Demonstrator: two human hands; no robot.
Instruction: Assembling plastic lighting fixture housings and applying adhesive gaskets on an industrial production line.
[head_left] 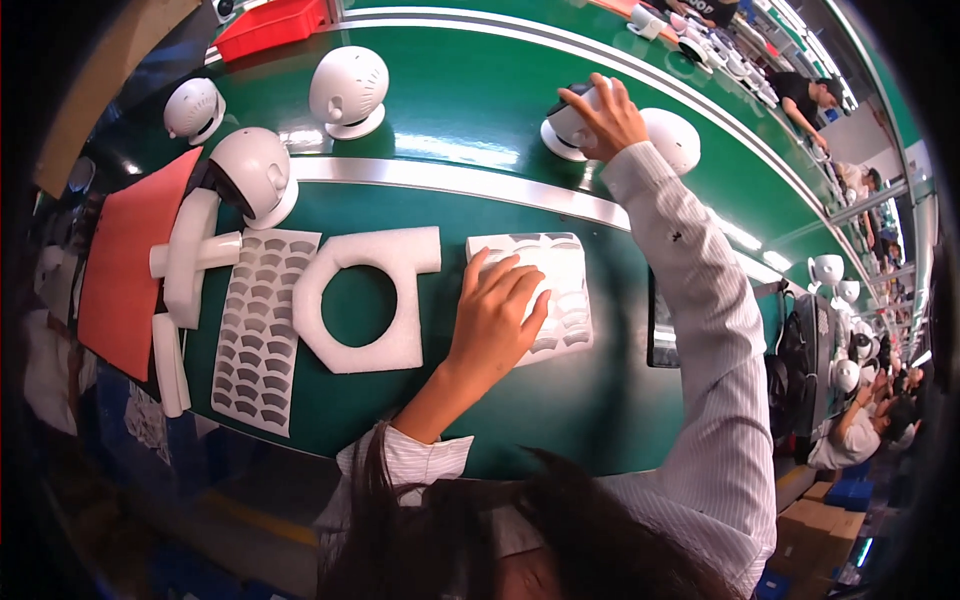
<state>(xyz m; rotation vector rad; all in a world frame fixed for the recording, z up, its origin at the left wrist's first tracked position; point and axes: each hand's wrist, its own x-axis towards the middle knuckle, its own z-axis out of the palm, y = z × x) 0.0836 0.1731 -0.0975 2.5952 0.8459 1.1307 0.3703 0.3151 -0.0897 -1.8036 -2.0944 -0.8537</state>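
Note:
My right hand (612,118), arm stretched far forward, has its fingers wrapped over the top of a white rounded device (566,128) with a dark face and round base. This device stands on the green conveyor belt; a similar white device (672,140) is just right of it. My left hand (497,312) lies with fingers spread on a white sheet of grey curved stickers (568,290), on the green worktable. Left of that hand is a white foam piece (408,340) with a large round hole. Further left lies a long sticker sheet (262,330).
At the left are a dark-faced white device (255,172), an orange-red sheet (130,265) and white foam pieces (190,262). Two more devices (347,88) stand on the belt near a red bin (270,28). A dark flat object (661,330) lies beneath my right arm. People work at the right.

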